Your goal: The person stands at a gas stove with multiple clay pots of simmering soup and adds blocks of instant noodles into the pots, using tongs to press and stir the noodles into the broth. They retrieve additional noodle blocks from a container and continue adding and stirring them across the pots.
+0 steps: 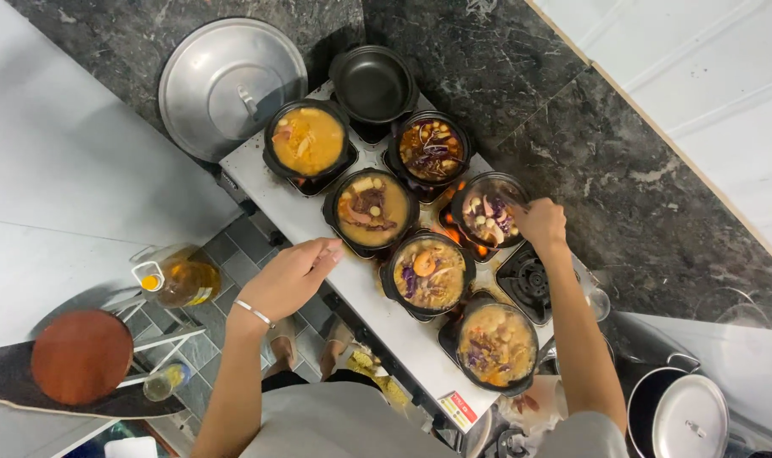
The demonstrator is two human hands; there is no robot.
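Note:
Several black clay pots of soup stand on a steel multi-burner stove [276, 182]. My right hand [540, 224] is closed at the right rim of one pot [488, 210] with mushrooms and purple cabbage, over a lit flame; whether it holds a utensil is hidden. My left hand [291, 278], a thin bracelet on the wrist, hovers with loose fingers at the stove's front edge beside a pot of brown broth [371, 209]. Close by are an orange-broth pot [308, 140], a pot with shrimp [428, 273], a nearer pot [497, 345] and an empty black pot [374, 83].
A big metal lid [232, 85] leans on the dark marble wall. An uncovered burner [526, 278] sits right of the shrimp pot. An oil bottle [179, 282] and a round brown lid [81, 356] stand on a rack at left. A lidded steel pot [683, 414] is at lower right.

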